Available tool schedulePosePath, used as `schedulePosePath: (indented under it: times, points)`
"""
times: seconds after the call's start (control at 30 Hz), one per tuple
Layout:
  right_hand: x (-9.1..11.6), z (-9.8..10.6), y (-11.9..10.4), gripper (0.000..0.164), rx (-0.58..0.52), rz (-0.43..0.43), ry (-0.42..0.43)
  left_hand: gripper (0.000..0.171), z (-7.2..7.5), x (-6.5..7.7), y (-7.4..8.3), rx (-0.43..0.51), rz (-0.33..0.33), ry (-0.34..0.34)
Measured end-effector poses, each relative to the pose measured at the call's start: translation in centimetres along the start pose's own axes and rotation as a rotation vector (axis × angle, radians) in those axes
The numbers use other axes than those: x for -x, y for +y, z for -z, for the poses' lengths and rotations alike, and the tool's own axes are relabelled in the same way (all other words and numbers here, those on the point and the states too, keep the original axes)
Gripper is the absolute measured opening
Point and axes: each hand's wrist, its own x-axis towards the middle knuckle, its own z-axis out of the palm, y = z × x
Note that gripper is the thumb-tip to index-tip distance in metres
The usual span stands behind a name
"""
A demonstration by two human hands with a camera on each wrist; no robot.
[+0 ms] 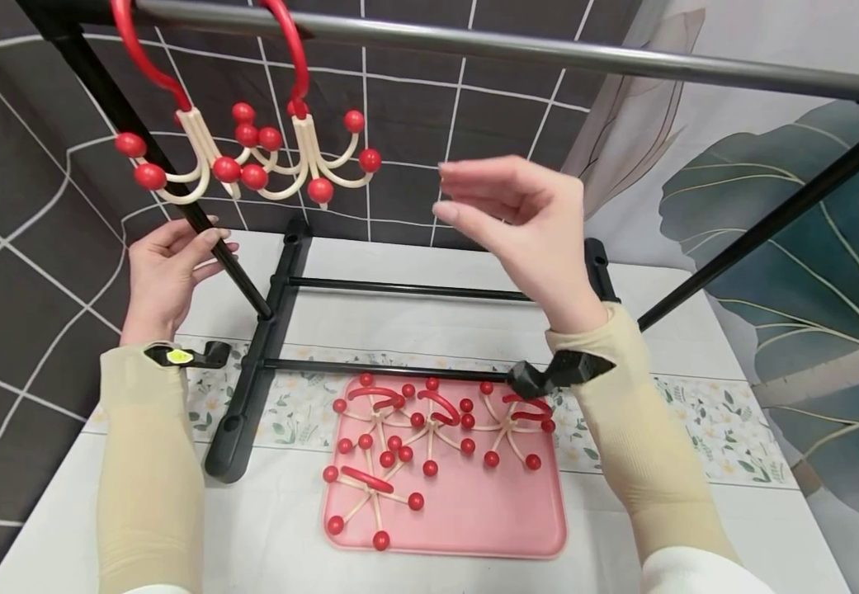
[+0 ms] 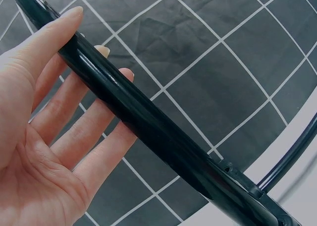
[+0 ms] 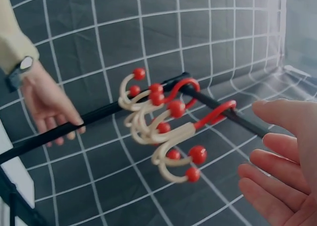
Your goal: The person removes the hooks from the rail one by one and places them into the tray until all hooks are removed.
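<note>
Head view: 2 hooks [image 1: 304, 139] hang near the left end of the rail [image 1: 474, 44]; 4 lie toward the far and left edges of the tray [image 1: 488, 511]. Left hand [image 1: 165, 276] pinches the post [image 1: 240, 280]; right hand [image 1: 533, 227] is empty, thumb apart. Likely mid-hanging; next calls for another tray hook.
</note>
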Motion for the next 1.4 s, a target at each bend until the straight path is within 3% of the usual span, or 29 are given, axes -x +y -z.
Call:
schedulePosePath:
  times: [0.2, 0.53, 0.7, 1.0, 1.4]
  points:
    - [-3.4, -1.6, -0.8, 0.025, -0.048, 0.026, 0.037, 0.030, 0.0, 0.0, 0.0, -0.016, 0.008, 0.006]
    - [-7.2, -5.8, -2.0, 0.033, -0.032, -0.213, 0.071, 0.030, 0.0, 0.0, 0.1, -0.012, 0.003, 0.002]
    - [-8.4, -7.9, -2.2, 0.036, -0.016, -0.275, 0.058, 0.029, 0.0, 0.0, 0.0, -0.007, 0.000, -0.002]
    - [-9.0, -9.9, -1.2, 0.020, 0.054, -0.236, 0.092, 0.029, -0.1, 0.0, 0.1, -0.003, 0.009, -0.001]
    - [-8.5, -10.6, -0.4, 0.012, -0.004, -0.154, 0.206, 0.026, -0.2, 0.2, 0.2, -0.010, -0.006, -0.007]
